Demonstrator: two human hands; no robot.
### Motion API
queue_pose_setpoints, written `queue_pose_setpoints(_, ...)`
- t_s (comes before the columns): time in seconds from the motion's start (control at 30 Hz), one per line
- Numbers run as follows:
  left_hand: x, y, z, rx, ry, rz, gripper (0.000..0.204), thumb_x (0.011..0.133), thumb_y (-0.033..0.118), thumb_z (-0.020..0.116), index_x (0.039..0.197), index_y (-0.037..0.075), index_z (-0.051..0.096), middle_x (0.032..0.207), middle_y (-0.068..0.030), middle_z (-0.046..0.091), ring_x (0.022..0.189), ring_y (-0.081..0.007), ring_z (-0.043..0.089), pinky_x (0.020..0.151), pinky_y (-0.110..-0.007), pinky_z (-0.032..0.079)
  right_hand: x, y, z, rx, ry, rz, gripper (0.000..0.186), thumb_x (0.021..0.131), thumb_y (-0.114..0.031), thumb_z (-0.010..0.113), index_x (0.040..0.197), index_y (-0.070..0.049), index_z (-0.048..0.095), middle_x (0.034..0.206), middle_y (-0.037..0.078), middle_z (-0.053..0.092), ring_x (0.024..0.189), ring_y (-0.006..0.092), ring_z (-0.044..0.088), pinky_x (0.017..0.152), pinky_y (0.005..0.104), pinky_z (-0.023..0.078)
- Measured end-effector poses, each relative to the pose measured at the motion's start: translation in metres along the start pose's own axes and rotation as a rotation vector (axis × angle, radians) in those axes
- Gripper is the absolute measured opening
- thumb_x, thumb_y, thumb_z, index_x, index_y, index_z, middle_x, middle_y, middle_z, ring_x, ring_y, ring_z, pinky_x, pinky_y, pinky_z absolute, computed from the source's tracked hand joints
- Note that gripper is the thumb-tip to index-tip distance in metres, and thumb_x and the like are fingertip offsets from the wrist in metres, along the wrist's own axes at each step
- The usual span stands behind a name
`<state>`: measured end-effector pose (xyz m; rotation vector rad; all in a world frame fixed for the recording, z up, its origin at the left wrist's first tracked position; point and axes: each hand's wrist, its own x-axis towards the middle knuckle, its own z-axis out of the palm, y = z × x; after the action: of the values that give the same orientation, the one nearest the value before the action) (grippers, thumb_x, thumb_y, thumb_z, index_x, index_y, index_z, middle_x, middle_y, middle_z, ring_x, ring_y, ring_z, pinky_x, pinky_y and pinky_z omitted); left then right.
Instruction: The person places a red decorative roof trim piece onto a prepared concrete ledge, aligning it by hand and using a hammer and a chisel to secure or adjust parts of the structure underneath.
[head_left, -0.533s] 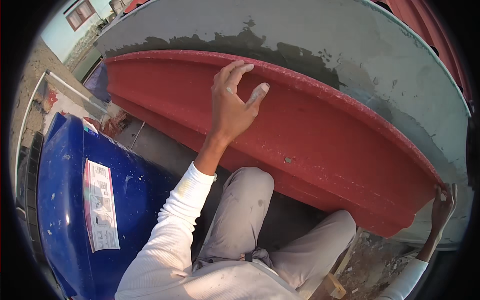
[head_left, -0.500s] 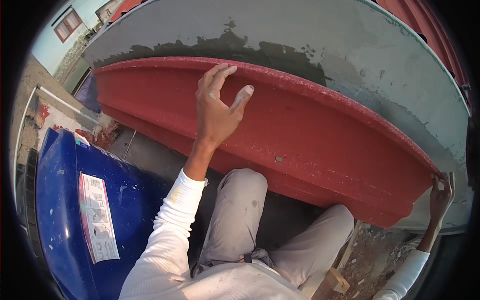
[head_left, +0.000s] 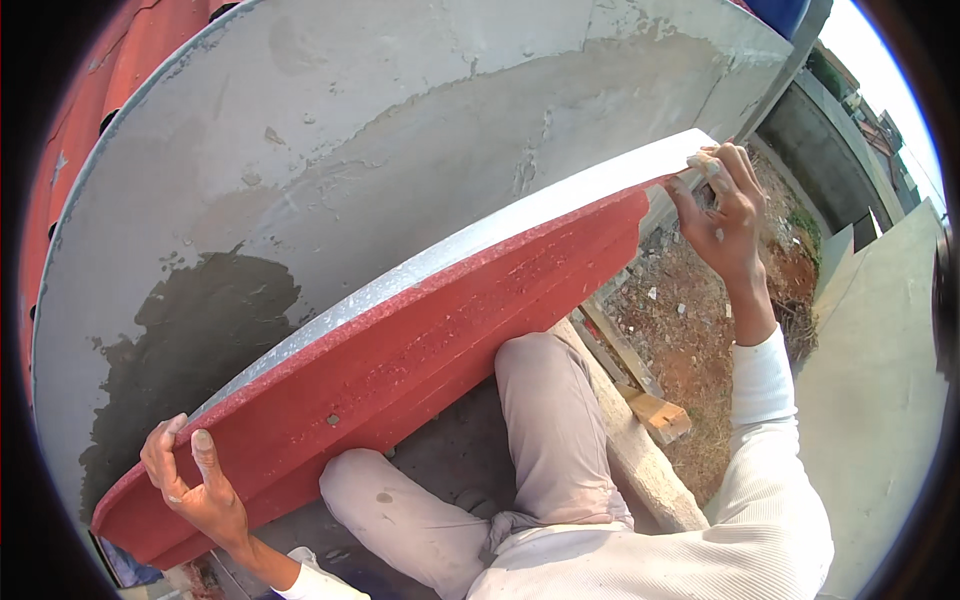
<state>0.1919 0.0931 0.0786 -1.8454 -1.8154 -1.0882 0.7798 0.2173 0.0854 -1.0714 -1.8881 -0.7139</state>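
1. The right grip (head_left: 728, 205) is closed around the upper right end of the red panel (head_left: 440, 340), with bent fingers over the edge and the thumb at the near side.
2. The left grip (head_left: 200, 490) is at the lower left, just short of the other end; its fingertips reach the panel's edge and its thumb stands apart. I cannot tell whether it squeezes.
3. The long axis of the panel goes slantwise, from lower left to upper right, so the panel lies between both hands. Each hand is nearer to its own end.
4. Along the upper edge there is a white strip (head_left: 500, 222); I cannot tell if it is the same piece.
5. Behind is the grey wall (head_left: 420, 130) with a dark patch (head_left: 200, 320).
6. On the near side, the knees (head_left: 545, 365) meet the lower edge in this view. A beam (head_left: 650, 475) lies beside the right leg.
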Motion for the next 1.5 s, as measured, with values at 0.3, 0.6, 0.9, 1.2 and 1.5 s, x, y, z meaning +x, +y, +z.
queue_pose_setpoints(0.3, -0.001, -0.019, 0.023, 0.025, 0.040, -0.044, 0.027, 0.108, 0.028, 0.066, 0.114, 0.001, 0.071, 0.114, -0.0093, 0.067, 0.110, -0.0258, 0.062, 0.102, -0.042, 0.048, -0.015, 0.008, -0.001, -0.068, 0.018, 0.042, 0.041, 0.076, -0.008, 0.092, 0.109, -0.003, 0.070, 0.099, 0.012, 0.069, 0.086, 0.0305, 0.065, 0.073, 0.0397, 0.054)
queue_pose_setpoints(0.6, 0.011, -0.025, 0.031, 0.032, 0.020, -0.100, 0.030, 0.109, 0.029, 0.065, 0.120, 0.002, 0.074, 0.118, -0.0102, 0.068, 0.113, -0.0256, 0.061, 0.101, -0.042, 0.051, -0.008, 0.017, 0.019, -0.104, 0.052, 0.042, 0.028, 0.076, -0.018, 0.090, 0.094, -0.005, 0.073, 0.090, 0.004, 0.061, 0.086, 0.0222, 0.064, 0.059, 0.0343, 0.058)
queue_pose_setpoints(0.9, 0.018, -0.030, 0.036, 0.030, 0.011, -0.049, 0.030, 0.108, 0.028, 0.066, 0.118, 0.001, 0.074, 0.117, -0.0115, 0.069, 0.112, -0.0268, 0.062, 0.100, -0.042, 0.051, -0.007, 0.024, 0.023, -0.049, 0.080, 0.005, 0.059, 0.072, -0.009, 0.094, 0.123, -0.014, 0.064, 0.092, 0.005, 0.065, 0.080, 0.0252, 0.061, 0.064, 0.0374, 0.054)
queue_pose_setpoints(1.2, 0.022, -0.022, 0.041, 0.013, 0.031, -0.149, 0.032, 0.107, 0.031, 0.068, 0.114, 0.001, 0.073, 0.114, -0.0103, 0.069, 0.113, -0.0266, 0.060, 0.102, -0.044, 0.048, 0.007, 0.019, 0.035, -0.088, -0.037, 0.097, 0.025, 0.083, -0.021, 0.084, 0.098, -0.003, 0.074, 0.096, 0.005, 0.064, 0.095, 0.0234, 0.065, 0.070, 0.0381, 0.060)
queue_pose_setpoints(1.5, 0.066, -0.021, 0.080, 0.050, -0.021, -0.067, 0.043, 0.092, 0.044, 0.083, 0.114, 0.007, 0.076, 0.113, -0.0061, 0.073, 0.117, -0.0277, 0.060, 0.111, -0.048, 0.040, 0.064, 0.051, 0.086, 0.039, -0.290, 0.042, 0.031, 0.085, -0.025, 0.084, 0.103, -0.002, 0.076, 0.097, 0.009, 0.065, 0.093, 0.0293, 0.067, 0.079, 0.0452, 0.056)
